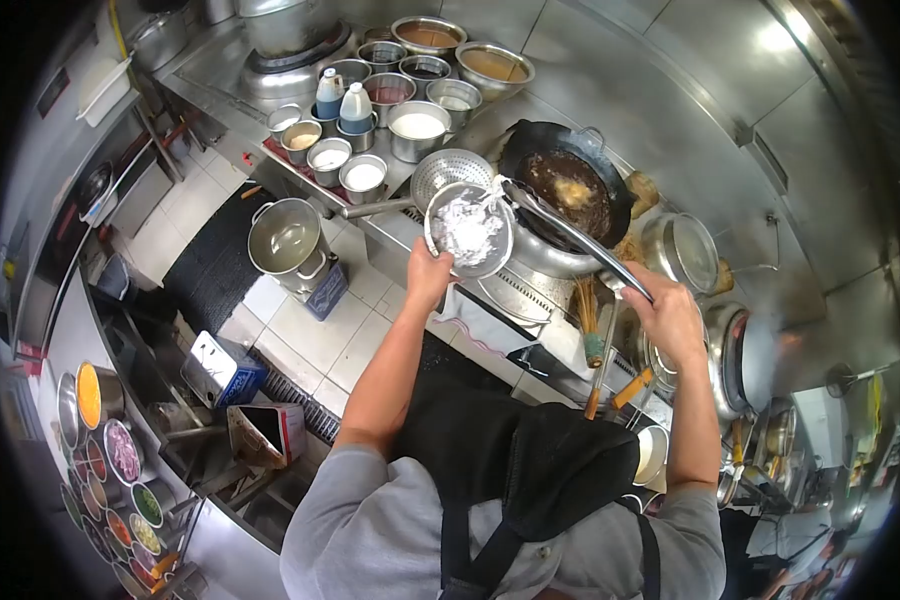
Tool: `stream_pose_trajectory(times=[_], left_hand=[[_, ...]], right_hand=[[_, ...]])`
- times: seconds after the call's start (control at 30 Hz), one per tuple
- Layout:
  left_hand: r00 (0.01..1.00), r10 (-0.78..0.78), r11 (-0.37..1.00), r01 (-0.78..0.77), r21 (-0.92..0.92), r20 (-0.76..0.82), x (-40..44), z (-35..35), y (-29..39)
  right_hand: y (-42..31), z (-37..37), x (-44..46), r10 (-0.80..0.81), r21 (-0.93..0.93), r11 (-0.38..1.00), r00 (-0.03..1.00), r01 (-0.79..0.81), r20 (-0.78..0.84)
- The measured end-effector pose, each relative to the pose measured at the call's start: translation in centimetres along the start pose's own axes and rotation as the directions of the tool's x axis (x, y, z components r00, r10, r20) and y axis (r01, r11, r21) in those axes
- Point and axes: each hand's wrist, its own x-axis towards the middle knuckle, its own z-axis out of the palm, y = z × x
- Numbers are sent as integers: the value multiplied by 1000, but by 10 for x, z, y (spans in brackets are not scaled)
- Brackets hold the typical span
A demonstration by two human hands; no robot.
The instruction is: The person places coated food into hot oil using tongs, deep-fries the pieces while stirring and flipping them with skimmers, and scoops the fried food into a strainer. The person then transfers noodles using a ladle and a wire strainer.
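My left hand (431, 272) grips the near rim of a metal bowl (500, 255) that holds a white, floury or battered mass. Wrapped round the handle of long metal tongs (580, 237) is my right hand (667, 308). The far end of the tongs reaches the bowl's right rim, where a white-coated piece shows; its exact hold is too small to tell. Behind the tongs sits a black wok (518, 150) of dark oil, with a golden piece (571, 192) frying in it. A perforated metal strainer (448, 172) lies just behind the bowl, its handle pointing left.
Metal containers of sauces and powders (419, 124) stand at the back left, with two bottles (356, 108) among them. A large pot (286, 237) stands left, low down. A bamboo brush (587, 315) and wooden-handled tools lie right of the stove. Ingredient bowls (122, 451) line the lower left.
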Motion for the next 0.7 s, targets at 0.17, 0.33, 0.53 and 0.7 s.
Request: stream_pose_trajectory(times=[0.17, 0.33, 0.53, 0.7], left_hand=[[994, -65, 996, 71, -57, 88, 10, 41, 24], [986, -58, 981, 86, -175, 156, 20, 61, 32], [995, -20, 997, 28, -79, 103, 26, 76, 22], [991, -47, 993, 60, -99, 128, 34, 77, 9]], right_hand=[[15, -23, -6, 18, 15, 1000, 990, -16, -140], [39, -28, -9, 0, -6, 1000, 980, -1, -197], [59, -26, -5, 143, 76, 988, 977, -132, -160], [57, -29, 4, 154, 130, 982, 981, -138, -117]])
